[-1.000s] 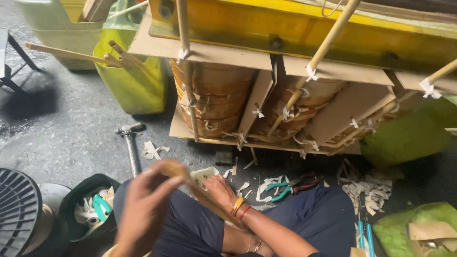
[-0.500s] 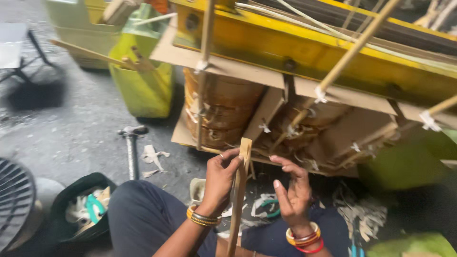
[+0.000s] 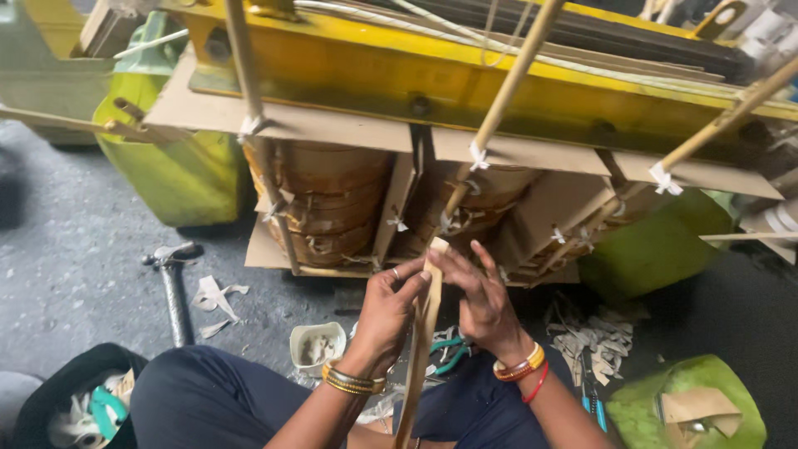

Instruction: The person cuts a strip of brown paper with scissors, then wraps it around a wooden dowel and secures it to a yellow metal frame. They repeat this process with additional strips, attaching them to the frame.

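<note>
Both hands closed on one long, flat, pale wooden strip [image 3: 422, 333], held upright in front of the body: left hand [image 3: 384, 312], with stacked gold bangles at the wrist, pinching the strip from its left side, thumb and fingertips together on the edge; right hand [image 3: 480, 301], with orange and red bangles, cupped behind the right side, fingers bent against the wood near the top. Long axis close to vertical, leaning slightly right toward the top; upper end pointing up at the brown paper-wrapped coils [image 3: 320, 199] under the yellow steel frame [image 3: 432, 75], lower end dropping between the knees in dark blue trousers [image 3: 208, 399] and out past the bottom edge of view. Step in hand, by the look of it: lining up the strip's tip with the gap between the two coils. Next move likely calling for a steady upward push along the strip's own length, tip kept clear of the tied wooden rods [image 3: 499, 108]. Grey-handled hammer [image 3: 173, 291] lying well apart on the concrete floor [image 3: 75, 274], to the left.
</note>
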